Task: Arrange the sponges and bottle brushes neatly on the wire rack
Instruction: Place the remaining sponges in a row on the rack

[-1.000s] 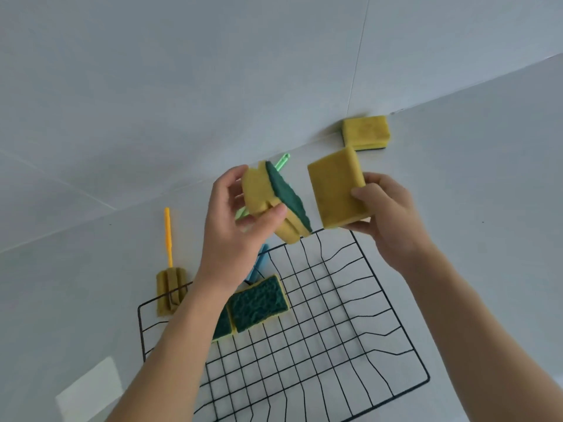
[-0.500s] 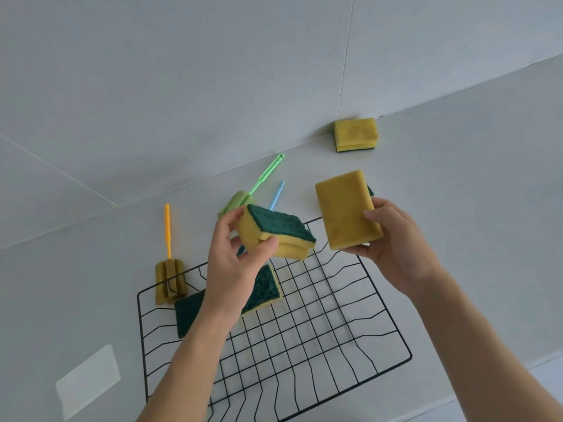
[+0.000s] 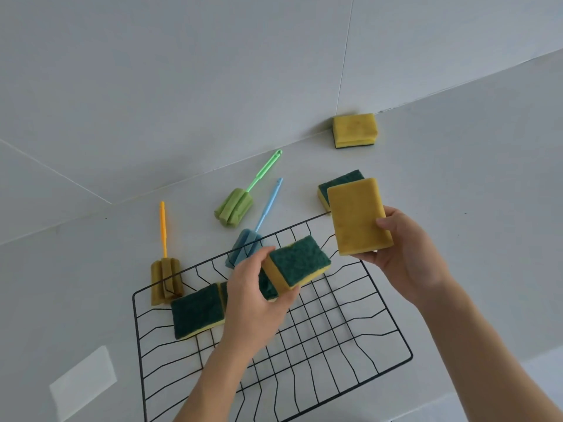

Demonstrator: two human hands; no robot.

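Head view: I'm holding a green-topped sponge [image 3: 297, 264] clamped in my left hand [image 3: 254, 303] over the rack [image 3: 406, 359], beside two already laid. I'm aiming to set it flush against them. My right hand [image 3: 406, 254] is gripping a yellow sponge [image 3: 359, 216], waiting.
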